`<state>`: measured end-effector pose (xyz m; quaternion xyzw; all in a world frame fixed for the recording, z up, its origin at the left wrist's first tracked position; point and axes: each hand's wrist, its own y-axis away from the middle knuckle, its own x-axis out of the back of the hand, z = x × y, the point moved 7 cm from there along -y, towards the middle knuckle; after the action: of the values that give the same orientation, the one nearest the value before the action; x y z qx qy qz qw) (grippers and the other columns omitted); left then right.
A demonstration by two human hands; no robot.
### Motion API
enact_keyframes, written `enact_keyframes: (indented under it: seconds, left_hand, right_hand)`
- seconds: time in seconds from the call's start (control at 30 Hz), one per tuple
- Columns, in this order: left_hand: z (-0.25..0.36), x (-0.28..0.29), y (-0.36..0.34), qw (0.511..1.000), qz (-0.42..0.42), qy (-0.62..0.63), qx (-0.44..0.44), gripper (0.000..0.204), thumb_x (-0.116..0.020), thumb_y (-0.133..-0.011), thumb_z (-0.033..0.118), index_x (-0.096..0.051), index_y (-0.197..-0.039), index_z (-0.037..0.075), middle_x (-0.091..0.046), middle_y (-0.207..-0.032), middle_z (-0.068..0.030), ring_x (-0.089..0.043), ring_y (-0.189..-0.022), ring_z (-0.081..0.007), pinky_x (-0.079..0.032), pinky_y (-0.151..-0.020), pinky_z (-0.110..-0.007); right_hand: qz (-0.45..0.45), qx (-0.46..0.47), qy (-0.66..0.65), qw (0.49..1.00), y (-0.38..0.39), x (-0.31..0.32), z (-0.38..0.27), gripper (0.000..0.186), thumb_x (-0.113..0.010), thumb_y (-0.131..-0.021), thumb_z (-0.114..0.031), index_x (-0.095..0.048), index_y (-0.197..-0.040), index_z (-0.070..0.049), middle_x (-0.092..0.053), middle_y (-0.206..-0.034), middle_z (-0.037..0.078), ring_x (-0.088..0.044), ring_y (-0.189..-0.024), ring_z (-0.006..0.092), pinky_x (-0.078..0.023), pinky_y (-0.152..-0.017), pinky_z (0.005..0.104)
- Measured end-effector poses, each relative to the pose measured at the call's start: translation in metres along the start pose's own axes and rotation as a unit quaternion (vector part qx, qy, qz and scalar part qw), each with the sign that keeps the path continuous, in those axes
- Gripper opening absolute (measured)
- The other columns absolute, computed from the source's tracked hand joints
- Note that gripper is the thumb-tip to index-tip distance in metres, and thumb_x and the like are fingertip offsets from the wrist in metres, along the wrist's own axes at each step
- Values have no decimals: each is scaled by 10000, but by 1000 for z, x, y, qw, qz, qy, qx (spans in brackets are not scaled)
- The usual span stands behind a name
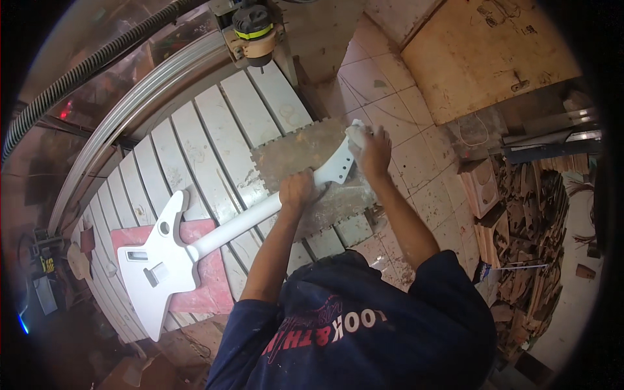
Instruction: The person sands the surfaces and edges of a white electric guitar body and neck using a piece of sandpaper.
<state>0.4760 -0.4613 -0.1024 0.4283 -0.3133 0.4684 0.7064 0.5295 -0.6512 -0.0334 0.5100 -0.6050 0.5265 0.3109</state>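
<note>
A white electric guitar [224,231], without strings or hardware, lies across the slatted table. Its angular body [170,253] has cut-out pockets and rests on a red pad [211,266] at the left. My left hand [298,189] is closed around the neck close to the headstock. The headstock [336,168] has a row of dark holes and reaches over a worn brown foam mat [286,156]. At its tip, my right hand [373,155] presses a crumpled whitish piece [357,133] against the edge. Whether that piece is cloth or abrasive paper cannot be made out.
A spindle motor [253,26] with a yellow band hangs over the table's far end, beside a ribbed hose [91,68]. Right of the table is a tiled floor [416,156]. Wood offcuts [520,234] are piled at the far right, below a wooden board [487,52].
</note>
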Motion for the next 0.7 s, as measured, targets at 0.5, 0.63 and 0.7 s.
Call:
enact_keyframes:
  seconds: [0.5, 0.63, 0.7]
  left_hand:
    - [-19, -11, -4, 999, 43, -18, -11, 469, -703, -882, 535, -716, -1048, 97, -771, -931, -181, -764, -870, -359, -599, -780, -481]
    - [-7, -5, -1, 1000, -3, -6, -4, 423, -702, -887, 486, -719, -1092, 116, -773, -958, -181, -763, -889, -367, -600, -792, -487]
    - [-22, -19, -9, 1000, 17, -2, 5, 467, -702, -881, 531, -721, -1092, 114, -771, -963, -186, -762, -898, -369, -601, -795, -487]
  right_hand:
    - [-17, 218, -2, 976, 70, -18, -67, 299, -703, -924, -269, -622, -1123, -61, -612, -1094, 227, -596, -1008, 412, -460, -902, 530]
    - [-69, 2, 18, 997, 9, -31, 27, 434, -708, -888, -245, -622, -1289, -103, -605, -1089, 256, -563, -1103, 472, -442, -930, 605]
    - [-57, -50, 28, 997, 14, -33, 13, 448, -702, -882, -214, -615, -1309, -109, -608, -1156, 247, -553, -1144, 472, -437, -970, 594]
